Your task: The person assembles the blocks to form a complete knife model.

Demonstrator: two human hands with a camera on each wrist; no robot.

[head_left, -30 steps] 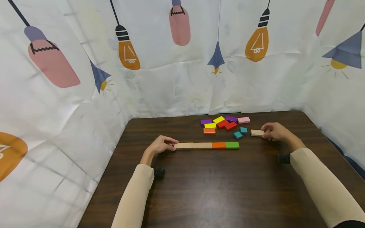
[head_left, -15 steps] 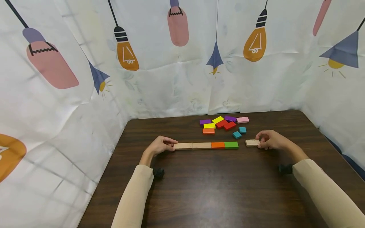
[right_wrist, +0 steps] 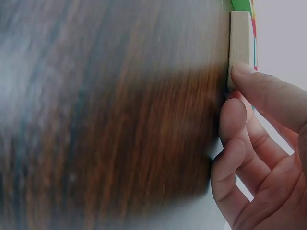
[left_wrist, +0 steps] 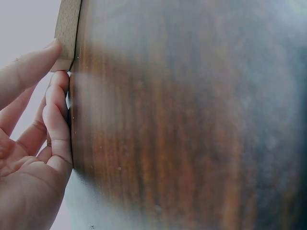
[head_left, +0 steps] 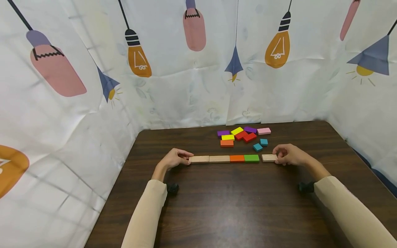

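Observation:
In the head view, a straight row lies on the table: two plain wooden blocks (head_left: 219, 159), an orange block (head_left: 237, 158) and a green block (head_left: 252, 158) at its right end. My left hand (head_left: 174, 158) holds the leftmost wooden block (left_wrist: 69, 24) by its outer end, thumb on the near face. With thumb and fingers, my right hand (head_left: 289, 155) pinches another wooden block (right_wrist: 240, 40) by its right end. That block lines up with the row, a narrow gap away from the green one. The far-side fingertips of both hands are partly hidden.
Behind the row lie loose blocks: two teal blocks (head_left: 257, 147), a pink block (head_left: 264, 131), red blocks (head_left: 249, 137), yellow blocks (head_left: 227, 137), purple blocks (head_left: 223, 133) and another orange block (head_left: 227, 143). A patterned cloth (head_left: 198, 93) hangs behind the dark table (head_left: 223, 206).
My right hand has brought its wooden block left and nearer to me, from beside the teal blocks to just off the green block. My left hand and the row have stayed put.

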